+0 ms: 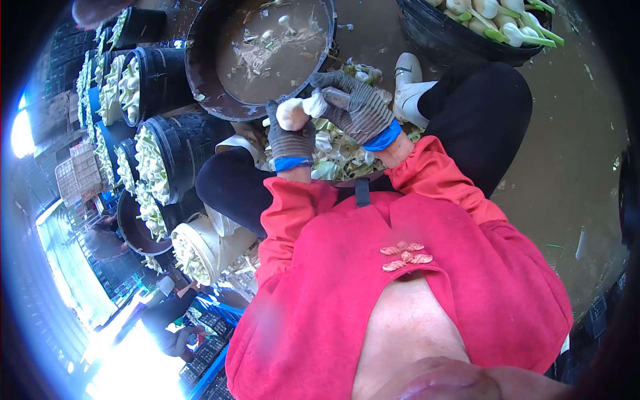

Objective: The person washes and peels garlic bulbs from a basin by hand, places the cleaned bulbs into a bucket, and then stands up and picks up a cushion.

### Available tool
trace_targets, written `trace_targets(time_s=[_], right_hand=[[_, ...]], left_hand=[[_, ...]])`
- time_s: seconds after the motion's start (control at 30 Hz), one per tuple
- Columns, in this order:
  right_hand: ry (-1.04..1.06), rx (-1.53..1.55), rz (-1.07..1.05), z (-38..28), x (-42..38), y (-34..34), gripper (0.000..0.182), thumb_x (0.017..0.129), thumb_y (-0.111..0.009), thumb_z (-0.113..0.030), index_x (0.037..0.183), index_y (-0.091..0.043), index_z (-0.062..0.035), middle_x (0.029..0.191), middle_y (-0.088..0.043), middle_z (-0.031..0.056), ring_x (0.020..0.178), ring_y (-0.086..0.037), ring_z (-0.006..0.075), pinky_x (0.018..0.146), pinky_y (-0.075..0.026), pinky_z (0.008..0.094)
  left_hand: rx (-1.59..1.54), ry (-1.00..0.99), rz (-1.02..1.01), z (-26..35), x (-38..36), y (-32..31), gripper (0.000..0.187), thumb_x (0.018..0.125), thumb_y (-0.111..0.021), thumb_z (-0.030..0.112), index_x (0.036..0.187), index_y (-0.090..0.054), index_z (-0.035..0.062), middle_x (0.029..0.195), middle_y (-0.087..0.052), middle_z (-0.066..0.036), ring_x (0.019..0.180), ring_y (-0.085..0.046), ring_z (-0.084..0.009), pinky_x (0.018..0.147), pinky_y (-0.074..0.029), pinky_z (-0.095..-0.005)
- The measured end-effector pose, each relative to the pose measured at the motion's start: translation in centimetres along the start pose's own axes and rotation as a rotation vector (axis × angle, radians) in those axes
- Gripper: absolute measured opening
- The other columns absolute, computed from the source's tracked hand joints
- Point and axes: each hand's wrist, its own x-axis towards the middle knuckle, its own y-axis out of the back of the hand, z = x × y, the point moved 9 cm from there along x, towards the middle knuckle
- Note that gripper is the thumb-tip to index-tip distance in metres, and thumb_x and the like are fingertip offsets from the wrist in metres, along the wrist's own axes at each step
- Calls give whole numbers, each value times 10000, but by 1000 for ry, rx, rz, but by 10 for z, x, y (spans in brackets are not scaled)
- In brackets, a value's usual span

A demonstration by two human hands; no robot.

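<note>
My left hand (291, 137), in a dark grey glove with a blue cuff, is closed around a white garlic bulb (292, 115). Close on its right, my right hand (363, 112), gloved the same way, has its fingers curled in. A pale narrow object (337, 98) shows between its thumb and fingers; I cannot make out what it is. Another whitish piece (315, 105) lies between the bulb and the right fingertips. Under both hands, between my knees, is a heap of pale and green garlic trimmings (337, 152).
A round dark tub (195, 73) beyond my hands holds murky residue and a few bulbs. At the upper right a black tub (427, 32) is piled with green-stemmed garlic. Several black buckets (190, 150) and a white bucket (217, 243) stand left. Another person (170, 320) is at lower left.
</note>
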Motion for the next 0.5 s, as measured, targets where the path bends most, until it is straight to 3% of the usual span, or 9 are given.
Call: trace_targets(time_s=[0.07,0.17,0.2,0.27,0.3,0.33,0.43,0.47,0.5], right_hand=[[-170,594,77,-4,-2,0,225,818,-573,-47,1038,-587,-1,1062,-585,86,961,-578,191,842,-487,305],[-168,516,71,-5,6,14,219,827,-564,-51,1038,-574,8,1047,-588,78,948,-578,163,847,-489,297],[-338,502,4,12,2,7,290,830,-564,-65,1114,-543,-8,1095,-567,79,964,-568,165,849,-470,278],[-274,-22,-161,25,2,-5,321,820,-586,-90,1131,-539,-23,1100,-571,82,959,-574,182,845,-471,298],[-237,-286,-240,40,3,-15,337,815,-597,-102,1140,-538,-30,1103,-573,83,956,-577,190,844,-472,308],[-104,-285,-143,65,8,-18,329,794,-637,-147,1101,-573,-50,1029,-611,81,912,-594,214,818,-473,327],[-305,-412,-217,50,3,-30,319,764,-677,-184,1046,-610,-51,949,-640,73,867,-600,198,786,-475,316],[-266,-636,-156,57,4,-21,292,753,-671,-249,959,-649,-43,855,-658,83,792,-611,195,758,-473,309],[-316,-423,-168,54,1,-25,280,755,-670,-249,944,-650,-43,849,-656,72,787,-604,177,749,-471,303]], left_hand=[[-116,105,77,-9,19,60,229,868,-366,282,936,-550,164,878,-596,-7,808,-561,-155,590,-477,-284],[-183,277,384,14,-19,16,179,862,-379,280,879,-533,188,760,-565,8,591,-514,-129,436,-405,-253],[-193,272,450,13,-23,16,181,868,-379,296,863,-522,186,732,-554,8,535,-485,-118,393,-367,-242],[-215,247,583,15,-33,16,197,881,-377,327,831,-501,183,676,-533,8,424,-426,-95,308,-291,-219],[-40,208,503,22,-37,-5,180,871,-397,320,838,-496,173,659,-519,7,426,-425,-87,312,-304,-220],[58,222,434,21,-37,-5,161,856,-414,287,876,-512,160,740,-547,4,601,-489,-111,456,-387,-244],[1063,-73,203,37,-18,-10,215,843,-481,334,875,-557,135,801,-588,-21,721,-560,-168,568,-462,-286],[521,47,557,36,-36,-19,248,842,-494,365,868,-568,129,801,-594,-28,711,-561,-174,565,-460,-292],[-47,161,865,17,-59,-23,281,842,-508,395,861,-578,124,801,-599,-35,701,-563,-180,561,-458,-299]])
